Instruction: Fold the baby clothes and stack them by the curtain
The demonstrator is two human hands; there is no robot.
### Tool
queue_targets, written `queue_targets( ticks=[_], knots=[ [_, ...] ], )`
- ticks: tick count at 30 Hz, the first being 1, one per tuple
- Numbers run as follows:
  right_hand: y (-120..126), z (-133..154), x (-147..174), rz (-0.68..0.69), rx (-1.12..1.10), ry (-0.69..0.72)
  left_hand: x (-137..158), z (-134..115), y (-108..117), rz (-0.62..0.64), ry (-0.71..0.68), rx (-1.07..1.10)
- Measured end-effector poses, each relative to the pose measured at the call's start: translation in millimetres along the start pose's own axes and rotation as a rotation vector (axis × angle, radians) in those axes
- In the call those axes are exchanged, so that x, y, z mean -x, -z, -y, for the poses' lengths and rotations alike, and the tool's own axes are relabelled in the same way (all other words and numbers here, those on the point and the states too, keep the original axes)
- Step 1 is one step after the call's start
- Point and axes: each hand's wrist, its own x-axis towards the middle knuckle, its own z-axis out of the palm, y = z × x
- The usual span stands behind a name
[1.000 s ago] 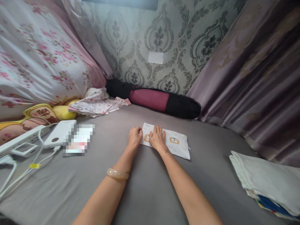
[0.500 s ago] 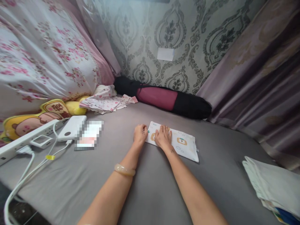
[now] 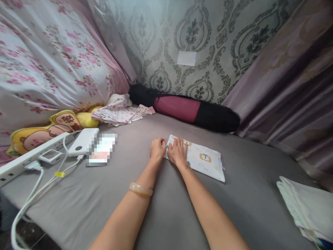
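Note:
A flat, rectangular piece of white printed cloth, like a small thin pillow, lies on the grey bed sheet. It bears orange animal faces and thin ring outlines, and a small tag sticks out of its right edge. My left hand is closed at the cloth's left edge, its fingers curled in on that edge; the fingertips are mostly hidden. Palm down on the cloth's left part lies my right hand, fingers stretched out, covering some of the print. Around my left forearm is a pale bangle.
Left: a power strip with cables, a white power bank, a blurred phone and a yellow plush cushion. Behind lie a crumpled patterned garment and a black-and-maroon long bag. Folded cloths sit at right.
My right hand has slid left across the cloth, closer to my left hand, uncovering more of the print. The left hand stays at the left edge. The whole view has shifted slightly.

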Motion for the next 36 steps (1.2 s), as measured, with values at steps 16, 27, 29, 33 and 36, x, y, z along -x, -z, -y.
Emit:
queue_targets(
  ticks=[16,27,29,33,36],
  knots=[
    [8.8,20.1,-5.2,0.070,0.013,0.183,-2.3,-1.6,6.0,-0.104,0.088,0.150],
    [8.3,22.8,-2.9,0.098,0.018,0.197,-2.2,-3.0,8.1,-0.110,0.144,0.213],
    [9.7,21.4,-3.9,0.106,-0.005,0.192,-2.3,-2.3,6.6,-0.107,0.132,0.213],
    [11.2,12.4,-3.4,0.041,-0.018,0.163,-2.3,-1.3,1.3,-0.103,0.104,0.198],
    [11.2,2.0,-0.8,-0.020,0.009,0.147,-2.0,-2.4,-2.7,-0.073,0.060,0.182]
  ],
)
